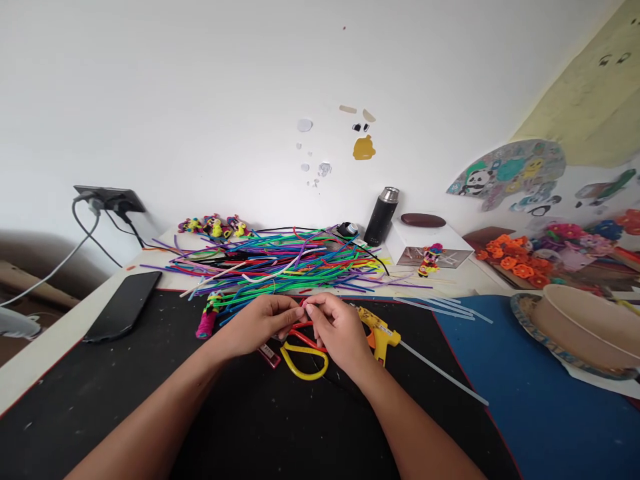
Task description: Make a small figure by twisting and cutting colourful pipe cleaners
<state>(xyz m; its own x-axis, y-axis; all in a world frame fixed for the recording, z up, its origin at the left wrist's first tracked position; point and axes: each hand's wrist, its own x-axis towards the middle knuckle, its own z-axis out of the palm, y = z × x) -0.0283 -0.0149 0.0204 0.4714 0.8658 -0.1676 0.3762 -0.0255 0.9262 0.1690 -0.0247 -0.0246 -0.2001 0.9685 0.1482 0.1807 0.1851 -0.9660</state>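
My left hand (263,323) and my right hand (340,330) meet at the fingertips above the black mat. Both are pinched together around a small red piece (303,303), mostly hidden by the fingers. Just below them lies a tool with yellow and red handles (306,375), partly covered by my right hand. A dark red small box (270,357) is beside it. To the right of my right hand rests a yellow glue gun (383,337) with a long clear stick in its back. A small colorful figure (209,315) lies left of my left hand.
Behind the hands spreads a pile of colored pipe cleaners (280,263). A phone (124,305) lies left. At the back right are a black bottle (382,217) and white box (427,243). Glue sticks (450,307) and a bowl (590,327) are right.
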